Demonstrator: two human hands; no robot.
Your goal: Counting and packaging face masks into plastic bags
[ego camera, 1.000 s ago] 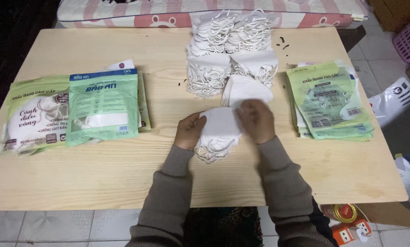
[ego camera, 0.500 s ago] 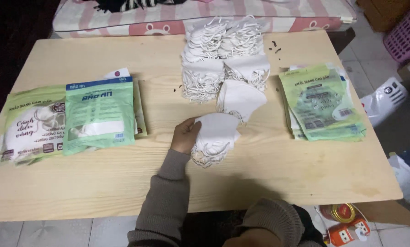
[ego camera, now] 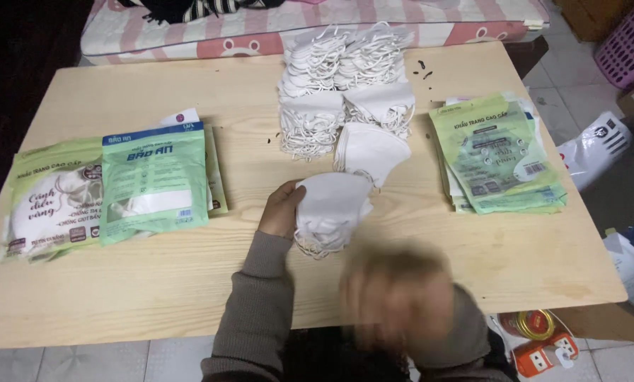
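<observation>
my left hand (ego camera: 281,209) has a small bundle of white face masks (ego camera: 332,210) pinched at its left edge, grip closed on the stack, which sits just above the worktop (ego camera: 154,283) near its middle, ear loops spilling out underneath toward me. my right hand (ego camera: 396,297) is low in the view, close to my body and so blurred that i cannot tell whether its grip is open or closed; it is clear of the bundle and i see nothing in it.

just beyond the bundle lies a single white mask (ego camera: 371,150), nearly touching it. behind that stands the big heap of loose white masks (ego camera: 345,85), stacked in piles with tangled loops, reaching toward the far edge of the worktop.

to my right lies a stack of green printed mask pouches (ego camera: 497,154), well apart from the bundle. to my left are 2 more lots: a green and blue pouch (ego camera: 154,180) on top of others, and beside it, nearer the left edge, a pale green pouch with a mask pictured on it (ego camera: 52,209).

past the far edge runs a pink striped mattress (ego camera: 260,28). on the floor at my right sit a white plastic bag (ego camera: 593,145) and a pink basket (ego camera: 632,35).
</observation>
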